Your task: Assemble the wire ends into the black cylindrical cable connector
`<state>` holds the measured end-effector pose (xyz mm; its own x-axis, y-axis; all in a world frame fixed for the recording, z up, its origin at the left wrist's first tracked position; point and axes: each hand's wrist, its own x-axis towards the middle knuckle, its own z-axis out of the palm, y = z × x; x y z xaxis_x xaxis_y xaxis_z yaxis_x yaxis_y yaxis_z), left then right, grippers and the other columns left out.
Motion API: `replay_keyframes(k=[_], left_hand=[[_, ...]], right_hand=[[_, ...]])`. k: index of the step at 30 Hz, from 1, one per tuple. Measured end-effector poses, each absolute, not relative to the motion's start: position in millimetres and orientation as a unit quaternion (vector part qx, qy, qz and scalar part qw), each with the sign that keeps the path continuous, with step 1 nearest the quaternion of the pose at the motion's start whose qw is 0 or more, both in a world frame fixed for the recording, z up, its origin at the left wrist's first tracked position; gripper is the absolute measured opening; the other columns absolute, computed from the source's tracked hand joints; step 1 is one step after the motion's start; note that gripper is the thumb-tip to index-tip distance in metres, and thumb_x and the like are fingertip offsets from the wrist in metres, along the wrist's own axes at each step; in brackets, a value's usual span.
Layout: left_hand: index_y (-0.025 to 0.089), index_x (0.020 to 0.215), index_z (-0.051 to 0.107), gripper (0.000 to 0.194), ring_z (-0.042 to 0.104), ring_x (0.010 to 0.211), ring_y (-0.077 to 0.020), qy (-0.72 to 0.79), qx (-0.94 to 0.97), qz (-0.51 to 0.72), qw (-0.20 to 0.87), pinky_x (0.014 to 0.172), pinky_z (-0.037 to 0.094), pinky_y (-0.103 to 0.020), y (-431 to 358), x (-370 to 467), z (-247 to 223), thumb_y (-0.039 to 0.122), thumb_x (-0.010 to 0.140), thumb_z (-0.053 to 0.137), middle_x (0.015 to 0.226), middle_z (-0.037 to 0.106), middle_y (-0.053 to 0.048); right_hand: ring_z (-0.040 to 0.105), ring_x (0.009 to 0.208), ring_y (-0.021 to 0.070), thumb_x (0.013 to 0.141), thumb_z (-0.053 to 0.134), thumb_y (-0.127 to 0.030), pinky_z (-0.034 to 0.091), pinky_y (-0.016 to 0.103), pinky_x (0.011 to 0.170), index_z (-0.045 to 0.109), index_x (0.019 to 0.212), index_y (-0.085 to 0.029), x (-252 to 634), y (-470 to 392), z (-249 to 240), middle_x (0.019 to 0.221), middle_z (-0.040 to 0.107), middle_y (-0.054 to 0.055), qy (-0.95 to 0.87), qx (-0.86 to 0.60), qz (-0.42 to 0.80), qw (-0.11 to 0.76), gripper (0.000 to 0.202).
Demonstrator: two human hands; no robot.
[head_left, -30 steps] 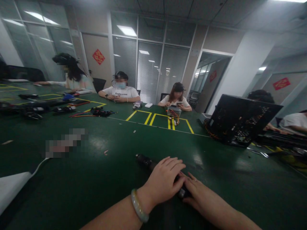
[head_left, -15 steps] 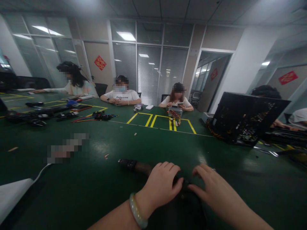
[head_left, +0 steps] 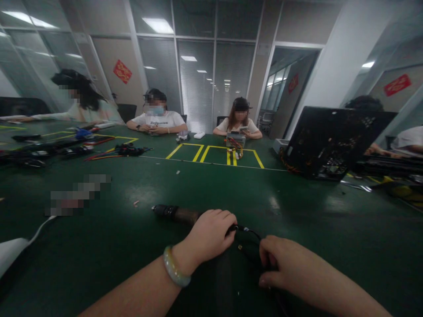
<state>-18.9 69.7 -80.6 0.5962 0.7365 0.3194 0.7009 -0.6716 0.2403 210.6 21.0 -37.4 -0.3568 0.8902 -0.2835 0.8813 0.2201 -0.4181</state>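
Observation:
A dark cylindrical tool with a black ringed tip pointing left lies on the green table. My left hand, with a bangle at the wrist, is wrapped round the tool's right part. From beyond my fingers a thin black cable runs right and down toward my right hand. The fingers of my right hand are curled by this cable, thumb below; whatever lies between them is dark and hard to make out. A small brass-coloured piece is between the two hands.
A black computer case stands at the right. Dark parts and coloured wires lie at the far left. Yellow tape marks the table's middle. A white cable is at the left. Several people sit across and around the table.
My right hand has moved down and curled its fingers. The black cable between the hands now shows. The view has shifted, and surroundings sit a little higher and more to the left.

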Motion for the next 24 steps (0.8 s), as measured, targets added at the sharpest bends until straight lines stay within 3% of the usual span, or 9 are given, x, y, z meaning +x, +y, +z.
replay_keyframes(k=[5,10,17,24], left_hand=[[0.021,0.095,0.057,0.011,0.058,0.086,-0.0203,0.397,0.894,0.203,0.040,0.077,0.043,-0.035,71.0,-17.5,-81.0,0.024,0.085,0.062,0.092,0.062,-0.001],[0.022,0.096,0.058,0.011,0.058,0.086,-0.0197,0.385,0.899,0.203,0.041,0.078,0.043,-0.035,72.3,-16.6,-81.0,0.023,0.085,0.063,0.093,0.062,0.000],[0.021,0.095,0.059,0.011,0.059,0.085,-0.0195,0.394,0.896,0.201,0.033,0.077,0.044,-0.034,73.4,-15.5,-85.4,0.023,0.085,0.062,0.091,0.062,0.000],[0.020,0.097,0.060,0.011,0.059,0.088,-0.0194,0.389,0.894,0.217,0.045,0.080,0.045,-0.036,71.0,-16.3,-88.6,0.026,0.088,0.060,0.094,0.064,-0.002]], right_hand=[[0.053,0.067,0.0133,0.072,0.067,-0.024,0.032,0.022,0.053,0.067,0.075,-0.022,206.1,19.1,-41.8,0.083,0.061,-0.001,-0.804,-0.528,0.273,0.012,0.004],[0.054,0.067,0.0130,0.074,0.063,-0.021,0.035,0.022,0.054,0.067,0.079,-0.022,202.0,20.7,-45.7,0.083,0.062,-0.001,-0.798,-0.520,0.301,0.046,0.006],[0.059,0.062,0.0125,0.092,0.052,-0.030,0.042,0.020,0.052,0.063,0.093,-0.019,193.8,39.8,-75.4,0.081,0.069,0.001,-0.694,-0.530,0.461,0.158,0.016],[0.057,0.055,0.0115,0.090,0.055,-0.038,0.040,0.019,0.047,0.065,0.093,-0.020,203.0,56.2,-88.0,0.078,0.068,0.000,-0.662,-0.585,0.396,0.251,0.021]])
